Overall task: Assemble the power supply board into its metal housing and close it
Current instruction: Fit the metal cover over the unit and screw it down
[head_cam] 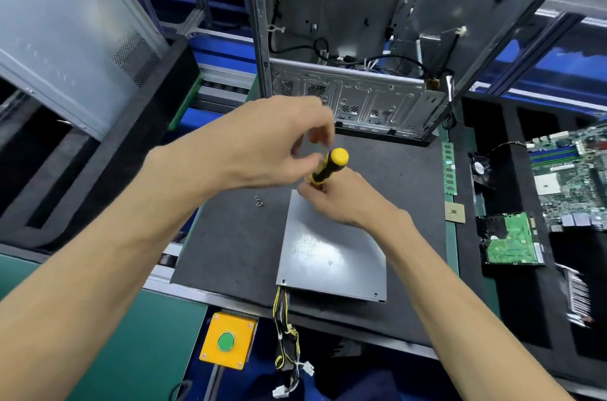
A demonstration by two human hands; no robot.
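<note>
Grey metal housing (331,249) lies closed on the dark counter (230,243), its cable bundle (285,328) trailing over the near edge. Your right hand (341,200) grips the yellow-black screwdriver (330,169) at the housing's far corner; your left hand (262,144) pinches its handle. 2 or 3 loose screws (259,201) lie just beside.

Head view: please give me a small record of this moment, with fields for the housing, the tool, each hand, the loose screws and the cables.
housing: closed grey power supply housing lying flat on the dark mat
tool: yellow-black screwdriver, upright at the housing's far corner
right hand: right hand holds the screwdriver low down
left hand: left hand at the handle top, fingers blurred
screws: loose screws on the mat, left of housing
cables: cable bundle hangs over the near edge
</note>
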